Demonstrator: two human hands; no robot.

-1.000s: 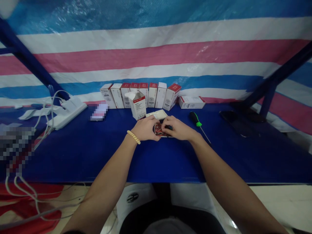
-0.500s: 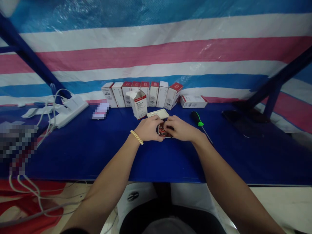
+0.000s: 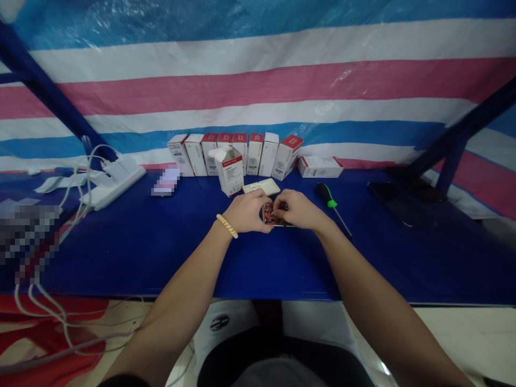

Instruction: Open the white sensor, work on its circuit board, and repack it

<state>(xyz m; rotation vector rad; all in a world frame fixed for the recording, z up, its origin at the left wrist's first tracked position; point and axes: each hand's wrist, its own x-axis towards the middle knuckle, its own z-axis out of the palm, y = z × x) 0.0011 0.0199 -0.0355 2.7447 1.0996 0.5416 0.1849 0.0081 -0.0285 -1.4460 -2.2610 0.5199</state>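
Observation:
A small device with a red circuit board showing inside it lies low over the blue table, between both hands. My left hand grips its left end, thumb at the near edge and fingers at the far side. Over the board, my right hand is closed in a pinch, fingertips pointing down at it. Whether those fingertips hold a small part is hidden. Just beyond the hands lies a cream plastic cover, and beside it stands an opened white and red box.
Several white and red boxes stand in a row at the back, with one box on its side. A green and black screwdriver lies right of my hands. Farther right is a dark phone; a white power strip with cables is left.
My right hand's fingers have shifted slightly over the circuit board, uncovering a bit more of it. My left hand keeps its grip on the device.

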